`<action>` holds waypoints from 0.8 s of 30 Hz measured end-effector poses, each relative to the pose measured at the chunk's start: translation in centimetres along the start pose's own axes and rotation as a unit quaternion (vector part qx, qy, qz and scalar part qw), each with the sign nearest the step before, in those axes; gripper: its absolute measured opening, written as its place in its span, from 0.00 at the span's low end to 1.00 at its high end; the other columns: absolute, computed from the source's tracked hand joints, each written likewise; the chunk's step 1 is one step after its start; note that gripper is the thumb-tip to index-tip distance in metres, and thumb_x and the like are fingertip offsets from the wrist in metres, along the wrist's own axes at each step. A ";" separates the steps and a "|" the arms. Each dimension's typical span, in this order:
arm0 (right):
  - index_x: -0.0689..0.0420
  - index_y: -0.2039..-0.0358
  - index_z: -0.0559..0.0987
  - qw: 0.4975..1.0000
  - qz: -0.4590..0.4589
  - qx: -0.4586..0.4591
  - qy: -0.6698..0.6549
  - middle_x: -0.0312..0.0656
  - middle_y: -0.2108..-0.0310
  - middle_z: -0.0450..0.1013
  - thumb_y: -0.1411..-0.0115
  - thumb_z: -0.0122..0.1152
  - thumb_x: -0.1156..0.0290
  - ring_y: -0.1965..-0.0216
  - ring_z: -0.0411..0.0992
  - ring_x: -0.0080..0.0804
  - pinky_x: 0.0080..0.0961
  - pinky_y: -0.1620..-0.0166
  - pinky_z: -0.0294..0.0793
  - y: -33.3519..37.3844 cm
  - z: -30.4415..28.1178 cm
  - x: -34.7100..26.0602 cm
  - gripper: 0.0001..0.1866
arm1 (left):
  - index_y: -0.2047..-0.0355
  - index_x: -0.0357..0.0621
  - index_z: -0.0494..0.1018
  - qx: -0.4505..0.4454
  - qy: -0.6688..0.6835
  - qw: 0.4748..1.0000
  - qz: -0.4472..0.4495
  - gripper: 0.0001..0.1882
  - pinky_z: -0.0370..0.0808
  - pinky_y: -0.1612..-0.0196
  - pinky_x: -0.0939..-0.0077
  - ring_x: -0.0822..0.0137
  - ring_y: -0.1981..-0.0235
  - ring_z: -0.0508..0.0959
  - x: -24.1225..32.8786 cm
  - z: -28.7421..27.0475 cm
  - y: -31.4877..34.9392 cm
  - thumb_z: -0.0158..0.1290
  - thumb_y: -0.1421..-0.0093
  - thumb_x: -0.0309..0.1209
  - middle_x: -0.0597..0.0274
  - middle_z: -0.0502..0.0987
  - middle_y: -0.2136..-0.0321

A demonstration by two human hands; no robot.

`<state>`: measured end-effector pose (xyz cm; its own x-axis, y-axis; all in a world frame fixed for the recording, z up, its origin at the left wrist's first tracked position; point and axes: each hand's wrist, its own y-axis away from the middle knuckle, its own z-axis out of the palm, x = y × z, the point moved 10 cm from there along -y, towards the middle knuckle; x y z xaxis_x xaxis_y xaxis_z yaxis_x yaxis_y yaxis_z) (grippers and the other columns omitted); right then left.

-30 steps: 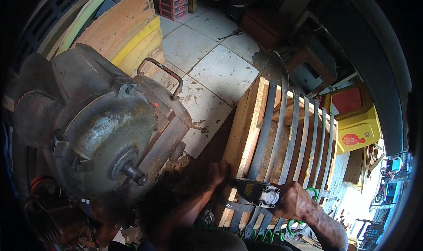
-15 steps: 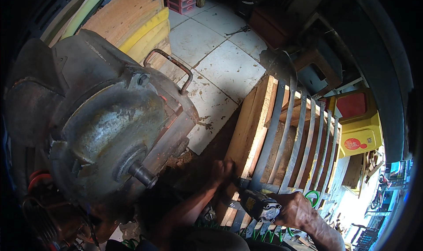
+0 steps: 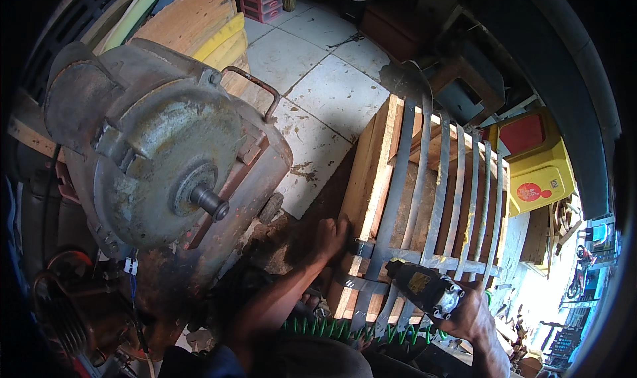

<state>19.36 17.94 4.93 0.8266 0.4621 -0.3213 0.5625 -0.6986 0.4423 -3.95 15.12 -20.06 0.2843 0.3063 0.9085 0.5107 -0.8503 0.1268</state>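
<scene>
At lower centre, the left hand pressed closed on the wooden frame beside its metal bars. The right hand, lower right, gripped a power drill aimed at the crossbar. Fastening seemed underway; steady alignment was needed next.

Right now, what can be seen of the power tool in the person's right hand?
The power tool is a stubby handheld machine with a dark body, a yellowish patch on its side and a ribbed grey rear end. The right hand grips that rear end. It lies tilted, nose pointing up-left at the grey metal slats fixed over a wooden frame. Whether the tip touches the metal cannot be told. The left hand rests apart, on the frame's edge.
</scene>
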 end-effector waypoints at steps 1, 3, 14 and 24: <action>0.59 0.49 0.80 0.999 0.033 0.020 -0.022 0.56 0.62 0.81 0.60 0.74 0.63 0.63 0.82 0.50 0.40 0.55 0.80 1.9 0.8 1.9 0.34 | 0.80 0.31 0.71 -0.002 -0.074 0.997 0.005 0.30 0.68 0.75 0.51 0.39 0.81 0.75 0.8 -0.9 -0.4 0.42 0.30 0.46 0.38 0.71 0.83; 0.63 0.50 0.79 0.994 0.084 0.068 -0.011 0.53 0.63 0.81 0.60 0.75 0.61 0.65 0.80 0.53 0.42 0.48 0.72 5.4 1.4 4.0 0.35 | 0.77 0.31 0.73 0.017 -0.057 0.998 0.027 0.30 0.71 0.67 0.53 0.40 0.74 0.77 2.1 -3.9 -0.6 0.41 0.29 0.47 0.41 0.75 0.79; 0.64 0.65 0.74 0.797 0.324 0.367 -0.353 0.35 0.77 0.69 0.48 0.59 0.73 0.81 0.65 0.24 0.25 0.75 0.64 17.6 11.8 15.8 0.11 | 0.61 0.40 0.76 -0.234 -0.317 0.910 0.133 0.24 0.75 0.56 0.53 0.41 0.62 0.80 -6.4 -7.3 14.2 0.54 0.36 0.51 0.44 0.80 0.64; 0.66 0.71 0.80 0.826 0.257 0.391 -0.315 0.41 0.83 0.75 0.51 0.61 0.75 0.83 0.72 0.27 0.31 0.74 0.71 16.1 9.0 13.4 0.08 | 0.75 0.40 0.76 -0.495 -0.149 0.845 0.136 0.21 0.68 0.74 0.62 0.53 0.79 0.76 15.1 -8.8 15.1 0.63 0.41 0.46 0.55 0.74 0.82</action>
<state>39.34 7.97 0.15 0.6391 -0.2086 -0.7403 -0.2481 -0.9670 0.0584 0.91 3.16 -0.91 0.5493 0.0107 0.8355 -0.4941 -0.8022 0.3351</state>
